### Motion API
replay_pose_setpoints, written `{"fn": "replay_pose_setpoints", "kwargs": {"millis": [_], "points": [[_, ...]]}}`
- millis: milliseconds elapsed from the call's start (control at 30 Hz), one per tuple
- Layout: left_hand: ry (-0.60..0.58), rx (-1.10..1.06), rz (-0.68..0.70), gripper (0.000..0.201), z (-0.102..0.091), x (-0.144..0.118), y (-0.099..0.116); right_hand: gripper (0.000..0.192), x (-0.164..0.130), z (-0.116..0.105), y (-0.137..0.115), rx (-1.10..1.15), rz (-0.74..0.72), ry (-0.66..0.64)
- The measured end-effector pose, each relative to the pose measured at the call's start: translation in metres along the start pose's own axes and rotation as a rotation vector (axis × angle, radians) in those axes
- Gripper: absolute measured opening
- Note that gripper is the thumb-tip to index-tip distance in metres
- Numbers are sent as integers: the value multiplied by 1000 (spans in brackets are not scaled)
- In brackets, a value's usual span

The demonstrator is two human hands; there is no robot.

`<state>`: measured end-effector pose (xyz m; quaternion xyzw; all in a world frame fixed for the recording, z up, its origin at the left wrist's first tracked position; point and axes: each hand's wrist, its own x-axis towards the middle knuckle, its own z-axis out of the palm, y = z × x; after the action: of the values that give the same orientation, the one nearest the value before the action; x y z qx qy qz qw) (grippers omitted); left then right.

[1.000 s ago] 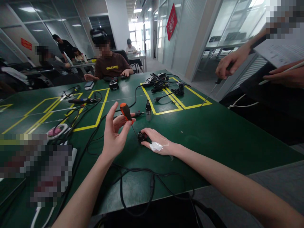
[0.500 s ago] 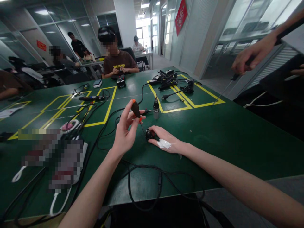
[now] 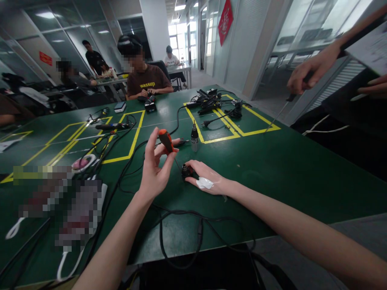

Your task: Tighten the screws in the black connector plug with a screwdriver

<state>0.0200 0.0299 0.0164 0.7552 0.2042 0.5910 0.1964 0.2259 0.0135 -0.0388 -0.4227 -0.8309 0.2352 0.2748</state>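
Note:
In the head view my left hand (image 3: 157,171) is closed on the orange and black handle of a screwdriver (image 3: 166,141). Its thin shaft slants down to the right, and the tip reaches the side of a small black round part (image 3: 185,170); whether it sits in a screw I cannot tell. My right hand (image 3: 204,175), with a white patch on its back, is wrapped round that black part and rests on the green table (image 3: 266,181). Just behind stands an upright black and clear cylindrical tool piece (image 3: 194,137) with a pointed top.
Black cables (image 3: 181,213) loop across the front of the table. Two power strips (image 3: 81,213) lie at left, and a bundle of black cords (image 3: 208,100) lies at the back. Across the table sits a person (image 3: 148,80); at right another person's hand (image 3: 314,72) holds a screwdriver.
The whole view has shifted a little. The screwdriver handle has turned in my left fingers, showing more orange. My right hand keeps its hold on the black part.

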Motion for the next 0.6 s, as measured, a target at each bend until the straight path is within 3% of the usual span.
{"fn": "replay_pose_setpoints", "kwargs": {"millis": [333,600], "points": [[-45,-55,-39,61,-4,1,1,34,1,-1,-2,5,5,-17],[36,-17,-30,73,1,2,3,33,0,2,1,11,-7,2]]}}
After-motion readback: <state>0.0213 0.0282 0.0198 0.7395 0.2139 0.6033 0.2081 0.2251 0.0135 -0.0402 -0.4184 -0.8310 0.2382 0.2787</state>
